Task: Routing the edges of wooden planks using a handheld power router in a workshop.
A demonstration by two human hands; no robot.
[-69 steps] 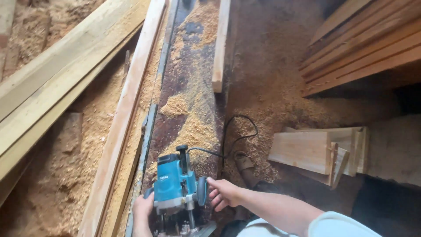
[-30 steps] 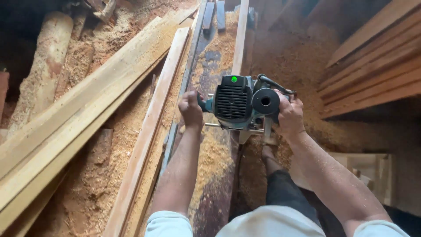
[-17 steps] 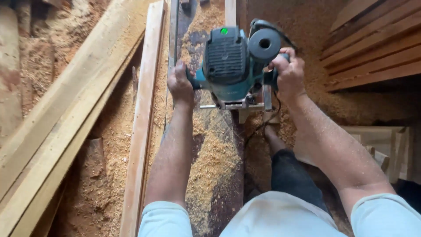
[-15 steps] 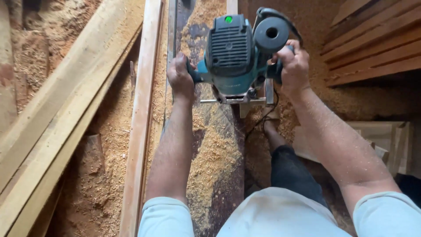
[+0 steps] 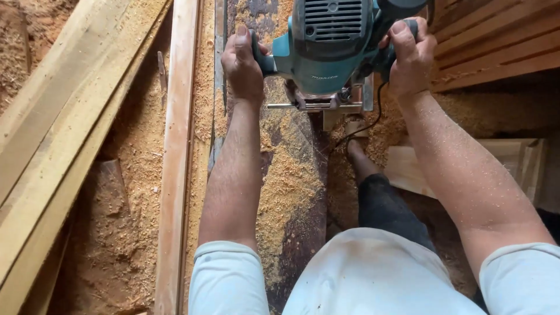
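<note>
While left hand and right hand grip teal router handles, sawdusted dark plank beneath

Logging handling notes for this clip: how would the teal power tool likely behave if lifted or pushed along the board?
The tool is probably heavy for its size: both the left hand and the right hand grip it. Stiff, hard housing. Its flat base should slide easily over the sawdust-covered board, and it seems unlikely to roll.

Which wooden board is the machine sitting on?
The dark, sawdust-covered board in the middle, under the teal power tool. The pale boards to its left lie bare of any tool.
</note>
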